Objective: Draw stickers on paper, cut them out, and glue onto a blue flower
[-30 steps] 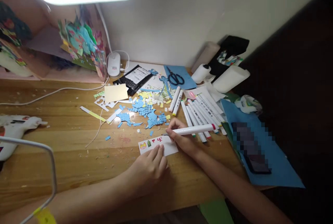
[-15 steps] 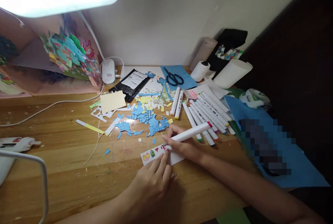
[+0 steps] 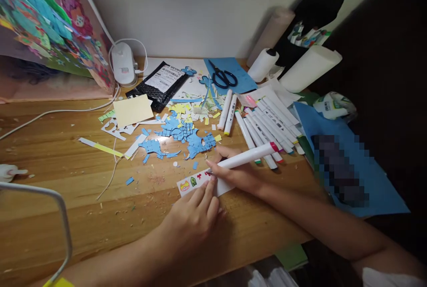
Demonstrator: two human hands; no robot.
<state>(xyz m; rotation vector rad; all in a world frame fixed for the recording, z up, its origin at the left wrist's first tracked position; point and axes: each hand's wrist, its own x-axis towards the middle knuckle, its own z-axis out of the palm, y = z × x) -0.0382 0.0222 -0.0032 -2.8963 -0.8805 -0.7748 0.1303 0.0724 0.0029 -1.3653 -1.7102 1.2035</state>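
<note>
A white paper strip (image 3: 191, 184) with small coloured drawings lies on the wooden desk (image 3: 83, 216). My left hand (image 3: 193, 218) rests on the strip's near edge, fingers stretched out flat and pressing it down. My right hand (image 3: 233, 173) grips a white marker (image 3: 248, 157) with a red end cap. The marker's tip touches the strip beside a small red drawing.
Blue and yellow paper scraps (image 3: 182, 138) litter the desk behind the strip. A row of white markers (image 3: 267, 133) lies to the right, by blue paper (image 3: 376, 189). Scissors (image 3: 222, 76), a black packet (image 3: 160, 85), paper rolls (image 3: 308, 73) and a white charger (image 3: 122, 62) sit at the back.
The view has tipped down and moved closer; the lamp has left the top of the frame. Both hands stay on the strip, and the marker tip has shifted slightly along it.
</note>
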